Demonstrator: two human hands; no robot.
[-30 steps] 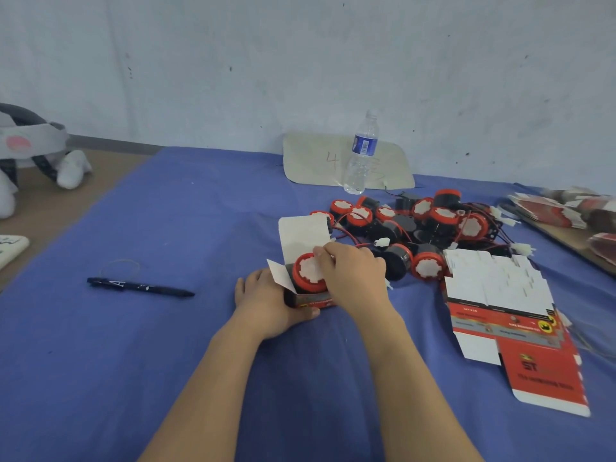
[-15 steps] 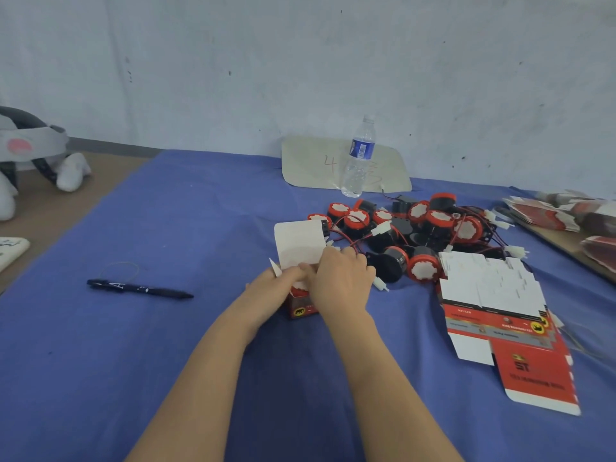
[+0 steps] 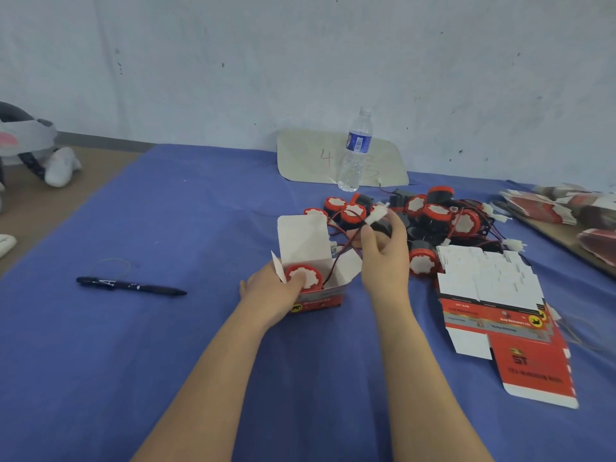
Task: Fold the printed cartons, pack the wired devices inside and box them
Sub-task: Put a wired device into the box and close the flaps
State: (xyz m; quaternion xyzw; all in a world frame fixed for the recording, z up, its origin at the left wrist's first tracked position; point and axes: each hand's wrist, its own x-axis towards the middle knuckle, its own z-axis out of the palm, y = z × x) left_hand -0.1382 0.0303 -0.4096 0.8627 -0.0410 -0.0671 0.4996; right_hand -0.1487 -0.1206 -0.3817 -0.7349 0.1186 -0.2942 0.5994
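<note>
Head view. One carton (image 3: 325,300) is erected with its lid flap up, just ahead of the left hand (image 3: 273,295). That hand wraps the carton's near side, thumb pressing on a red-capped device (image 3: 313,278) seated inside. The right hand (image 3: 383,258) is raised beside the flap, fingers curled, pinching what looks like that device's wire (image 3: 335,266) near the white plug (image 3: 376,216). Wire not tucked, lid not closed. Beyond the right hand, loose devices (image 3: 440,215); to its right, flat cartons (image 3: 493,295), unfolded. Judged early in the task: most packing remains, and no outer box is seen.

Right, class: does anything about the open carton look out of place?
The device sits in the carton, but its wire trails out over the rim, its plug pinched in the right hand. Nothing looks spilled or damaged.
</note>
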